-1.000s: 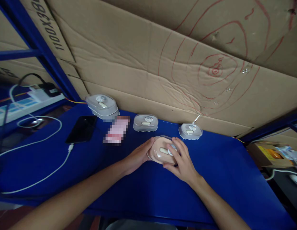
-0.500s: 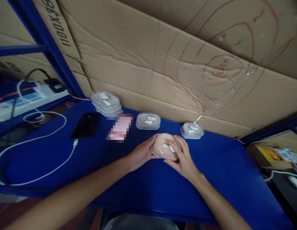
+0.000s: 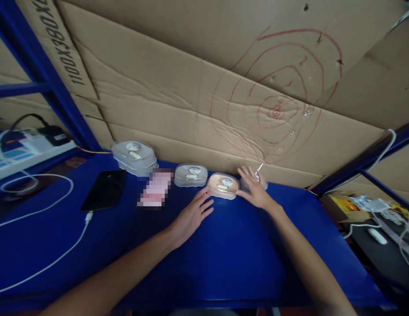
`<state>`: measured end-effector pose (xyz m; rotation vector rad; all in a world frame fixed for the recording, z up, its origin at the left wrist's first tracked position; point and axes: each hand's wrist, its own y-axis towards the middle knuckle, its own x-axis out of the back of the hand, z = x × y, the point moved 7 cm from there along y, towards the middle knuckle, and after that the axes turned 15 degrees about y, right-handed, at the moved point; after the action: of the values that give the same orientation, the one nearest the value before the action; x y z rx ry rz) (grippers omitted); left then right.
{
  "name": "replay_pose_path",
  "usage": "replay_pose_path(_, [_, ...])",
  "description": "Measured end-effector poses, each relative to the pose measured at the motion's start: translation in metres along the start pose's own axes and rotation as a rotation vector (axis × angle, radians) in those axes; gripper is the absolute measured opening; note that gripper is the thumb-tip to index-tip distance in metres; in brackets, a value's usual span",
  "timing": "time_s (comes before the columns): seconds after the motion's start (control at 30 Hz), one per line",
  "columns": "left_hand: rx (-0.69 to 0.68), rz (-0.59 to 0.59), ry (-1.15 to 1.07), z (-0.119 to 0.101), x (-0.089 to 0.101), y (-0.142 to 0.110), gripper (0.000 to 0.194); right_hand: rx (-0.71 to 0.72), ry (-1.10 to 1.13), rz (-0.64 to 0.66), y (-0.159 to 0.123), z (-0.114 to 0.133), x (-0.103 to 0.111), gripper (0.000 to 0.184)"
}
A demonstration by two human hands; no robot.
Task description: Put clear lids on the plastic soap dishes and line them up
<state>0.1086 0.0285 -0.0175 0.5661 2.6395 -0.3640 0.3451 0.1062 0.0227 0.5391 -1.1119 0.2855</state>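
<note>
A clear plastic case with beige contents (image 3: 223,186) rests on the blue table between my hands, a round label and a pale oblong piece on its top. My left hand (image 3: 193,216) is open beside its near left edge, fingers spread and holding nothing; whether a fingertip touches the case I cannot tell. My right hand (image 3: 254,188) is also open, thumb near the case's right edge. Its fingers reach over a clear case (image 3: 262,182) at the right and partly hide it. Another clear case (image 3: 191,175) stands just left of the beige one.
Stacked clear cases (image 3: 134,157) stand at the back left, near a blurred pink item (image 3: 156,188) and a black phone (image 3: 104,191) on a white cable. A cardboard wall (image 3: 178,96) with red rings closes off the back. At right sits a small box (image 3: 345,208).
The beige-filled case was held between both hands; it now sits farther back, in line with the other cases. Both hands have let go and opened. The view has shifted somewhat.
</note>
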Motion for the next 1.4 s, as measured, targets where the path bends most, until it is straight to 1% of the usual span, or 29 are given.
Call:
replay_pose_path(0.1, [0.040, 0.098, 0.031, 0.006, -0.008, -0.002, 0.068, -0.193, -0.035, -0.034, -0.033, -0.037, 0.017, 0.069])
replay_pose_path(0.17, [0.079, 0.125, 0.025, 0.011, -0.009, -0.003, 0.069, -0.217, -0.057, -0.037, -0.059, -0.043, 0.018, 0.064])
replay_pose_path(0.23, [0.116, 0.139, 0.013, 0.015, -0.010, -0.003, 0.069, -0.164, -0.060, -0.050, -0.082, -0.035, 0.017, 0.060])
replay_pose_path(0.3, [0.129, 0.161, -0.003, 0.017, -0.010, -0.003, 0.069, -0.121, -0.048, -0.058, -0.099, -0.020, 0.016, 0.069])
replay_pose_path(0.37, [0.136, 0.173, -0.013, 0.018, -0.010, -0.002, 0.071, -0.099, -0.008, -0.043, -0.107, -0.006, 0.013, 0.082])
replay_pose_path(0.43, [0.170, 0.174, -0.015, 0.021, -0.009, -0.002, 0.071, -0.078, 0.071, -0.007, -0.108, 0.006, 0.007, 0.085])
replay_pose_path(0.5, [0.232, 0.182, -0.006, 0.027, -0.008, -0.003, 0.070, -0.053, 0.160, 0.019, -0.104, 0.017, 0.000, 0.083])
replay_pose_path(0.6, [0.291, 0.177, -0.007, 0.036, -0.003, -0.003, 0.064, -0.004, 0.221, 0.003, -0.095, 0.033, -0.007, 0.080])
replay_pose_path(0.77, [0.254, 0.101, -0.074, 0.037, 0.002, 0.001, 0.042, 0.044, 0.267, -0.043, -0.084, 0.055, -0.006, 0.077])
replay_pose_path(0.87, [0.233, 0.103, -0.086, 0.032, -0.004, 0.001, 0.032, 0.070, 0.344, -0.076, -0.079, 0.073, -0.004, 0.079])
replay_pose_path(0.97, [0.258, 0.120, -0.128, 0.031, -0.012, 0.000, 0.035, 0.131, 0.356, -0.088, -0.072, 0.096, -0.014, 0.083])
replay_pose_path(1.07, [0.283, 0.065, -0.154, 0.033, -0.010, -0.001, 0.038, 0.194, 0.336, -0.083, -0.069, 0.110, -0.027, 0.088])
replay_pose_path(1.13, [0.290, 0.043, -0.137, 0.035, -0.007, 0.000, 0.040, 0.202, 0.344, -0.073, -0.071, 0.107, -0.030, 0.093])
replay_pose_path(1.2, [0.297, 0.026, -0.109, 0.035, -0.004, 0.000, 0.042, 0.164, 0.355, -0.064, -0.075, 0.093, -0.024, 0.096])
replay_pose_path(1.27, [0.315, -0.007, -0.085, 0.036, -0.001, 0.000, 0.040, 0.088, 0.338, -0.061, -0.081, 0.069, -0.012, 0.092])
replay_pose_path(1.33, [0.334, -0.044, -0.072, 0.035, 0.000, -0.001, 0.037, 0.003, 0.283, -0.066, -0.085, 0.042, 0.001, 0.083])
replay_pose_path(1.4, [0.357, -0.060, -0.071, 0.033, -0.001, -0.003, 0.033, -0.070, 0.226, -0.100, -0.088, 0.015, 0.011, 0.076])
